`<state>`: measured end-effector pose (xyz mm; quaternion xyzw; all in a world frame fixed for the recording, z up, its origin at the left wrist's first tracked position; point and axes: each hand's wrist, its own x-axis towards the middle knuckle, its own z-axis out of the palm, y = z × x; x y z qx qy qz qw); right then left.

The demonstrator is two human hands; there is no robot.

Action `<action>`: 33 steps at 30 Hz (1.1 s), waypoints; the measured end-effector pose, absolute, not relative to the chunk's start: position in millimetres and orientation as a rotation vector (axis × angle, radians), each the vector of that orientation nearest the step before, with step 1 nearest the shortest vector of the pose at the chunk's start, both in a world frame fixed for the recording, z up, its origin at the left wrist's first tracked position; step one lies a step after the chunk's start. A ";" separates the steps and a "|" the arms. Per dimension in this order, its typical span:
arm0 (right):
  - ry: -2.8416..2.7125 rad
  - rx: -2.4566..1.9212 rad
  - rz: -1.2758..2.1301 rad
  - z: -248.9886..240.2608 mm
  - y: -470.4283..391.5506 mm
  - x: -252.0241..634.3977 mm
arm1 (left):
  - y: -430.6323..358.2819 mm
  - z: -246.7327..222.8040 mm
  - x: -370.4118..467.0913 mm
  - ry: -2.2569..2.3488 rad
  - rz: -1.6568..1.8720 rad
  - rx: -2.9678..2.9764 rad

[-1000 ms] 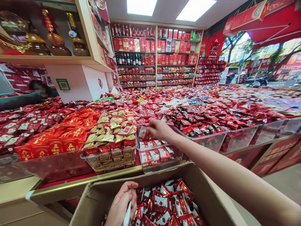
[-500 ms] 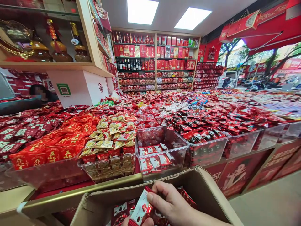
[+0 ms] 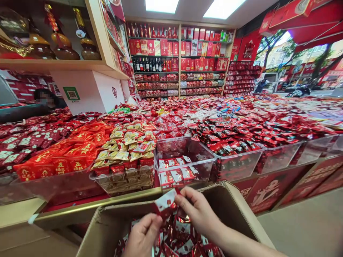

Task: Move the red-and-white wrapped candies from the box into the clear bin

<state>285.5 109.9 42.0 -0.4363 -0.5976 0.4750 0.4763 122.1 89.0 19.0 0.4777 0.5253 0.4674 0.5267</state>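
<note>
Head view: the small red-and-white wrapped packet [image 3: 166, 202], lower half a second ago, is now raised near the far edge of the brown cardboard box [image 3: 105, 223], left hand [image 3: 143, 233] and right hand [image 3: 199, 210] pinching opposite ends; it seems singled out, though outside the clear rectangular plastic bin [image 3: 205, 166].

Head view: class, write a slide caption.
Right hand grips a packet, left hand at its lower edge, above a box of packets.

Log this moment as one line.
packet: held above open cardboard box | left hand: at its lower edge | right hand: pinching upper-right end | clear bin: partly filled
</note>
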 end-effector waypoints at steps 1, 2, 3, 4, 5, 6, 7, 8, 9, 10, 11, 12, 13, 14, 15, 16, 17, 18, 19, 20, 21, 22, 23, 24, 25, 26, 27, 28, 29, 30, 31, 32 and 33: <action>-1.390 -1.056 1.205 43.6 109.2 287.7 | 91.6 23.0 119.1 1.295 1.192 1.129; -1.328 -1.048 1.255 44.9 108.4 289.7 | 94.3 26.1 116.0 1.329 1.278 1.064; -1.276 -1.043 1.309 45.9 107.3 291.5 | 97.0 28.5 113.1 1.335 1.356 0.997; -1.238 -1.039 1.358 46.3 106.0 292.6 | 99.1 30.3 110.7 1.331 1.418 0.920; -1.218 -1.035 1.398 46.0 104.6 293.3 | 100.8 31.8 108.9 1.324 1.469 0.841; -1.222 -1.036 1.422 45.0 103.1 293.3 | 101.7 33.1 107.9 1.318 1.500 0.772; -1.247 -1.042 1.425 43.3 101.6 292.9 | 102.2 34.5 107.6 1.319 1.511 0.706; -1.294 -1.057 1.400 40.9 100.4 292.1 | 102.1 35.7 108.0 1.322 1.507 0.645; -1.358 -1.082 1.348 38.0 99.5 290.9 | 101.7 36.8 109.0 1.324 1.491 0.589; -1.428 -1.112 1.281 34.9 98.9 289.3 | 101.1 37.6 110.3 1.324 1.472 0.538; -1.493 -1.140 1.217 31.6 98.7 287.5 | 100.4 37.9 111.9 1.320 1.450 0.491; -1.541 -1.159 1.174 28.5 98.6 285.2 | 99.6 37.8 113.5 1.312 1.431 0.455; -1.570 -1.168 1.166 25.5 98.6 282.7 | 99.0 37.0 115.2 1.304 1.419 0.432; -1.583 -1.166 1.188 22.9 98.4 279.8 | 98.3 35.8 116.8 1.301 1.410 0.421; -1.584 -1.156 1.224 20.6 98.1 276.7 | 97.7 34.2 118.3 1.303 1.399 0.418; -1.582 -1.147 1.257 18.7 97.5 273.5 | 97.2 32.3 119.8 1.306 1.391 0.418; -1.583 -1.143 1.276 17.3 96.7 270.3 | 96.6 30.3 121.0 1.310 1.384 0.417; -1.589 -1.140 1.283 16.5 95.8 267.2 | 96.1 28.1 122.1 1.314 1.377 0.413; -1.596 -1.135 1.283 16.3 94.7 264.5 | 95.7 25.9 122.8 1.317 1.372 0.407; -1.605 -1.123 1.287 16.8 93.4 262.2 | 95.3 23.6 123.1 1.317 1.368 0.404; -1.622 -1.105 1.290 17.8 92.0 260.2 | 95.0 21.2 123.0 1.313 1.367 0.404; -1.648 -1.085 1.281 19.4 90.3 258.6 | 94.8 18.7 122.6 1.311 1.369 0.408; -1.689 -1.068 1.257 21.1 88.4 257.2 | 94.7 16.2 122.0 1.316 1.375 0.415; -1.743 -1.055 1.222 22.8 86.2 255.9 | 94.8 13.7 121.3 1.326 1.387 0.426; -1.805 -1.042 1.185 24.2 83.8 254.7 | 94.9 11.2 120.6 1.344 1.400 0.442; -1.867 -1.029 1.149 25.1 81.2 253.4 | 95.0 9.0 120.3 1.374 1.409 0.462; -1.921 -1.019 1.118 25.2 78.6 252.2 | 95.1 7.2 120.3 1.409 1.407 0.487; -1.968 -1.011 1.097 24.7 76.3 251.0 | 95.0 5.7 120.7 1.440 1.398 0.513; -2.010 -1.008 1.079 23.6 74.3 250.1 | 94.8 4.8 121.4 1.461 1.381 0.536; -2.044 -1.014 1.056 22.5 72.9 249.4 | 94.5 4.3 122.2 1.469 1.361 0.556; -2.072 -1.026 1.029 21.5 72.2 249.2 | 93.9 4.4 122.9 1.465 1.344 0.575; -2.094 -1.039 1.010 21.0 72.2 249.6 | 93.2 4.9 123.4 1.457 1.331 0.602; -2.104 -1.047 1.003 21.1 72.8 250.5 | 92.4 5.9 123.7 1.448 1.319 0.642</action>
